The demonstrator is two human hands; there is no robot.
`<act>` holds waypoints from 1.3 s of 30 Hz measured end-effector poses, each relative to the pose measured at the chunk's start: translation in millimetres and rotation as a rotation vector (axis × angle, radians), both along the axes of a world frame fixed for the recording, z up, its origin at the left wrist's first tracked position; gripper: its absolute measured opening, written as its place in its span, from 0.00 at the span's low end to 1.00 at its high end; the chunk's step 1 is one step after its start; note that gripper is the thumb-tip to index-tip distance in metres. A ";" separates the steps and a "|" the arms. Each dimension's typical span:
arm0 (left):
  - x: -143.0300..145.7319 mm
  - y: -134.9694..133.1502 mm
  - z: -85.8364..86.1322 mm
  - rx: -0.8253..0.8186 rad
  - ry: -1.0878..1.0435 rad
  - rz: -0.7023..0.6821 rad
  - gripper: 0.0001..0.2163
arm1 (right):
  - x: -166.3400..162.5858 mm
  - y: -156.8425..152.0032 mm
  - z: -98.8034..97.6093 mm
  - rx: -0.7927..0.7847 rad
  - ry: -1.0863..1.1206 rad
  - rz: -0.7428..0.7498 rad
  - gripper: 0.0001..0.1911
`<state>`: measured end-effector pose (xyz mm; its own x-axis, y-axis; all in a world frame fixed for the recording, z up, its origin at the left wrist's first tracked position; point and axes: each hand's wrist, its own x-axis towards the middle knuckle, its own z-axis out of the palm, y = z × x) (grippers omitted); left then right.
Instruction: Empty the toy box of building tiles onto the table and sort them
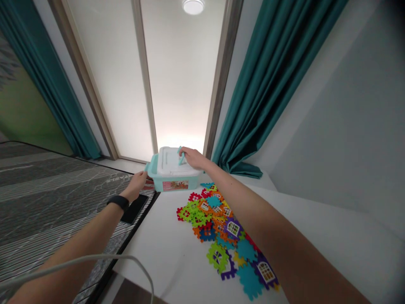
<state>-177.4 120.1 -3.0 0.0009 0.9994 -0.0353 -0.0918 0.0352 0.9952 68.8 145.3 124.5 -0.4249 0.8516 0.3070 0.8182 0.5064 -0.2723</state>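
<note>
A mint-green storage box [154,179] with a picture label on its front stands at the far end of the white table. Its white lid [169,162] sits on top, a little askew, leaving part of the box's left end uncovered. My right hand [193,158] is closed around the mint handle [181,157] on the lid. At the box's left end, my left hand [138,182] grips the rim with its fingers. Many colourful interlocking plastic tiles [218,215], several with window shapes, lie in a loose heap nearer to me, partly hidden by my right forearm.
A dark phone-like slab [134,209] lies left of the white table [152,245], below my left wrist. A pale cable [95,256] loops across the lower left. Behind the box are frosted door panels [183,84] and a teal curtain [268,84].
</note>
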 end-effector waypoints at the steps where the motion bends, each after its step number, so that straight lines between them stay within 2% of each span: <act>1: 0.8 -0.6 -1.4 0.000 -0.002 -0.019 0.19 | -3.2 2.0 -2.9 -0.016 -0.011 0.005 0.17; 6: 2.1 1.2 -3.9 -0.002 -0.001 -0.068 0.19 | 1.3 4.8 -10.1 -0.056 -0.018 0.025 0.22; 10: -4.3 8.0 -0.8 0.001 -0.004 -0.021 0.25 | 29.5 -0.1 -9.1 0.028 0.168 0.046 0.30; 12: -8.5 9.4 1.6 0.033 -0.006 0.050 0.27 | 48.5 -7.5 -10.6 0.125 0.248 -0.015 0.29; 14: -10.9 7.9 3.5 0.077 -0.014 0.086 0.28 | 66.2 -18.7 -15.0 0.175 0.217 -0.093 0.26; 17: -8.1 1.3 3.9 0.117 -0.012 -0.039 0.29 | 83.6 -36.2 -25.3 0.139 0.160 -0.102 0.21; 20: 1.9 -4.5 0.8 0.127 0.024 -0.164 0.30 | 88.9 -43.9 -34.1 0.107 0.127 -0.109 0.20; 25: 16.8 1.5 -4.1 0.170 0.059 -0.186 0.32 | 89.1 -33.8 -37.9 0.095 0.075 -0.130 0.21; 33: 27.3 23.1 0.1 0.177 0.095 -0.155 0.32 | 99.0 -27.7 -35.3 0.078 0.051 -0.138 0.22; 39: 42.4 28.6 3.2 0.186 0.124 -0.036 0.38 | 111.1 -33.1 -27.6 0.073 0.083 -0.165 0.24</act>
